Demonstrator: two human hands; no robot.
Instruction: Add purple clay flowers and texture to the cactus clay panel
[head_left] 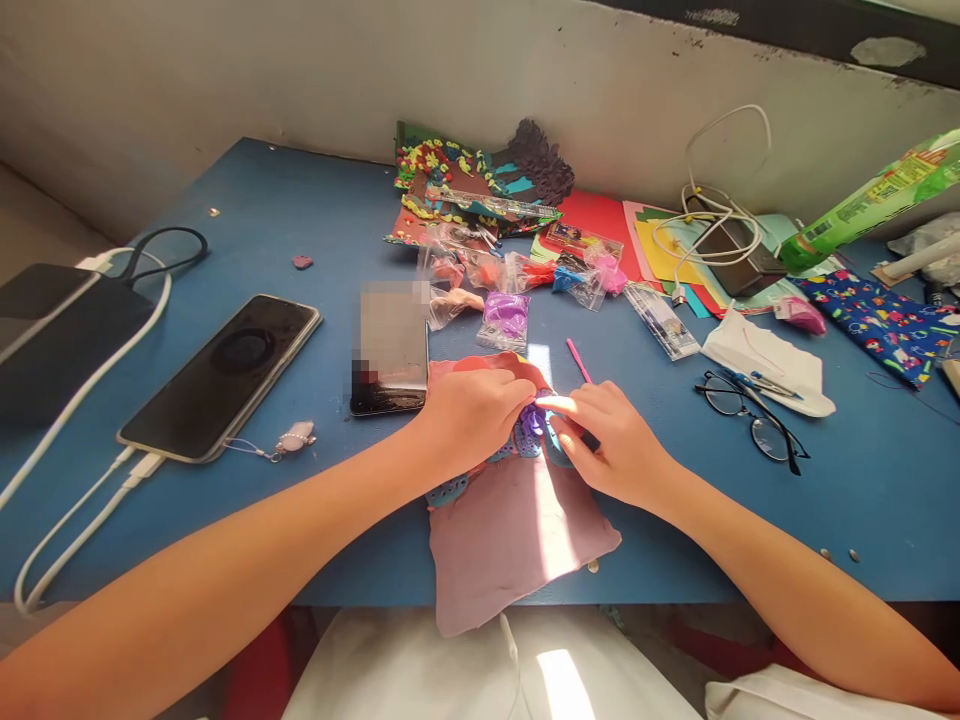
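A mauve clay-like sheet (495,550) lies before me, its lower edge hanging past the table's front edge. Blue scalloped pieces with small holes (450,490) cross its upper part. Among them sits a ruffled purple clay piece (532,420). My left hand (480,415) is closed in a pinch at the top of that purple piece; what its fingertips grip is hidden. From the right, my right hand (611,440) reaches in with index finger stretched to the purple piece and thumb apart below. A pink stick tool (577,360) lies just beyond my right hand.
Bagged coloured clay (504,318) and a decorated clay work (450,170) lie behind. A phone (225,375) with cables is left; a dark-screened device (390,350) stands near my left hand. Glasses (750,415), tissue (772,365) and a green wrapper (870,205) lie right.
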